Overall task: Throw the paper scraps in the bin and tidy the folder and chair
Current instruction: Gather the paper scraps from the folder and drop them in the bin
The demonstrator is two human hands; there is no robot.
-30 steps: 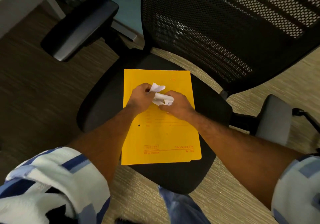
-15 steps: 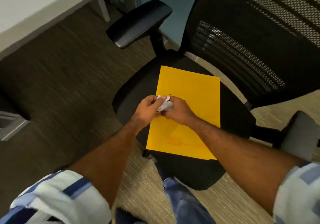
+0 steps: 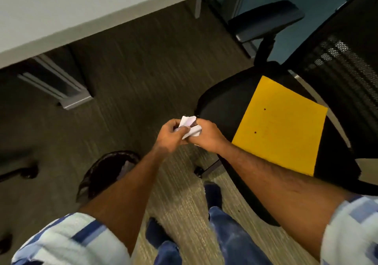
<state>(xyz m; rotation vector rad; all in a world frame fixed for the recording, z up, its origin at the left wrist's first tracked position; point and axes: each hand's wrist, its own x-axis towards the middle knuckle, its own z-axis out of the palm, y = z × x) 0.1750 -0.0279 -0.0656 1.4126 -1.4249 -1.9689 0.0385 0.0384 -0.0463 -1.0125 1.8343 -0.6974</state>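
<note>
White crumpled paper scraps (image 3: pixel 189 126) are bunched between my left hand (image 3: pixel 171 134) and my right hand (image 3: pixel 206 135), both closed around them, above the carpet just left of the chair seat. A yellow folder (image 3: pixel 280 125) lies flat on the black seat of the office chair (image 3: pixel 221 105), to the right of my hands. A round black bin (image 3: pixel 106 172) with a dark liner stands on the floor below and left of my hands, partly hidden by my left forearm.
A white desk (image 3: pixel 81 9) runs across the top left, with a grey leg foot (image 3: pixel 75 99) on the carpet. The chair's mesh back (image 3: pixel 347 64) and armrest (image 3: pixel 266 23) are at the right. A castor of another chair (image 3: pixel 28 170) is at the left. My feet are below.
My hands have lifted the paper scraps off the folder and carried them left, off the chair seat. My view has swung left, bringing the bin and desk into sight.
</note>
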